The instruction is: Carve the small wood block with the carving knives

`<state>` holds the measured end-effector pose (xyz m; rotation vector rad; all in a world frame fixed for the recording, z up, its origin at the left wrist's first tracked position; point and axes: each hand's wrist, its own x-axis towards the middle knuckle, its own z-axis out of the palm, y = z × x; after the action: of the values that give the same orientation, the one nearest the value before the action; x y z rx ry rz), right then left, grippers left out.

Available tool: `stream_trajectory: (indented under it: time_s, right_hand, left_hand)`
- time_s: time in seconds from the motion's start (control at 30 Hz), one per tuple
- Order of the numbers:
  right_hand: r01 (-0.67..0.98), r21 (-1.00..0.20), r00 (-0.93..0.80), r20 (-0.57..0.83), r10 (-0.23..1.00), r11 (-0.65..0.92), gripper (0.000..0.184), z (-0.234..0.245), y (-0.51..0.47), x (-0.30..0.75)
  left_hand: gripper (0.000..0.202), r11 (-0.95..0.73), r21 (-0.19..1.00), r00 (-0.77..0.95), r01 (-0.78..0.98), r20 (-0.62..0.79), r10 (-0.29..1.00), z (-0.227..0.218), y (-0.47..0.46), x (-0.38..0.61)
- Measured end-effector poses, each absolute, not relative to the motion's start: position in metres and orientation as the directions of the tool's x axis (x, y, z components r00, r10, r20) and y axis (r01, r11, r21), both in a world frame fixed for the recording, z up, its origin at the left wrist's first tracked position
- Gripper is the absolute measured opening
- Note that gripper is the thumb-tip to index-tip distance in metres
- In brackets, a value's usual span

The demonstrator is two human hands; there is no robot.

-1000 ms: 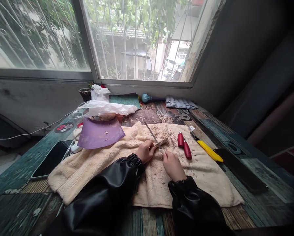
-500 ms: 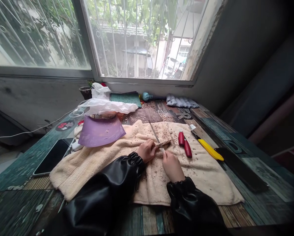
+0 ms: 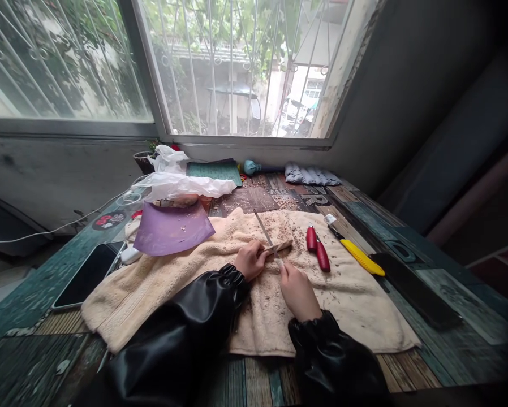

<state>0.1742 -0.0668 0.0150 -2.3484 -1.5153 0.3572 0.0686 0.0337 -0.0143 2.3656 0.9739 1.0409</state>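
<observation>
My left hand (image 3: 250, 259) is closed around one end of a small wooden piece (image 3: 284, 246), whose other end points to the right. In my right hand (image 3: 298, 289) is the pale handle of a long thin file (image 3: 263, 227). The file lies across the wooden piece, its tip slanting away toward the window. Both hands are over a beige towel (image 3: 347, 308) strewn with wood shavings. Two red-handled tools (image 3: 317, 249) lie on the towel just right of the wooden piece; their blades are hard to make out.
A yellow-handled tool (image 3: 361, 257) and a dark flat block (image 3: 415, 289) lie at the right. Purple sandpaper (image 3: 173, 227) and a phone (image 3: 88, 275) are on the left. Behind are a white plastic bag (image 3: 186, 185), a green mat (image 3: 215, 172) and a grey pad (image 3: 312, 174).
My right hand has drawn the file slightly back toward me across the wooden piece. My left hand keeps its grip. The whole view has shifted a little.
</observation>
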Motion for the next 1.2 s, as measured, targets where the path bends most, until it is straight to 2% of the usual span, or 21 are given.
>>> stream_trajectory:
  time_s: [0.27, 0.5, 0.7, 0.87, 1.03, 1.2]
  right_hand:
    - [0.827, -0.401, 0.413, -0.046, 0.910, -0.395, 0.029, 0.014, -0.059, 0.180]
    - [0.828, -0.400, 0.406, -0.058, 0.912, -0.393, 0.029, 0.014, -0.079, 0.177]
    - [0.825, -0.386, 0.422, -0.065, 0.904, -0.413, 0.030, 0.018, -0.064, 0.178]
    - [0.830, -0.394, 0.404, -0.062, 0.913, -0.394, 0.029, 0.019, -0.055, 0.173]
    - [0.822, -0.421, 0.386, -0.084, 0.919, -0.383, 0.029, 0.008, -0.088, 0.187]
    - [0.847, -0.393, 0.362, -0.065, 0.930, -0.357, 0.029, 0.011, -0.063, 0.191]
  left_hand:
    - [0.011, -0.770, 0.513, 0.601, 0.379, 0.497, 0.626, -0.014, 0.031, 0.067]
    - [0.009, -0.713, 0.524, 0.504, 0.466, 0.505, 0.700, -0.016, 0.031, 0.069]
    - [0.011, -0.776, 0.507, 0.600, 0.375, 0.505, 0.620, -0.015, 0.032, 0.067]
    - [0.010, -0.703, 0.544, 0.504, 0.458, 0.492, 0.710, -0.017, 0.032, 0.068]
    - [0.010, -0.719, 0.510, 0.524, 0.473, 0.493, 0.695, -0.018, 0.029, 0.069]
    - [0.008, -0.751, 0.488, 0.580, 0.444, 0.482, 0.657, -0.019, 0.028, 0.069]
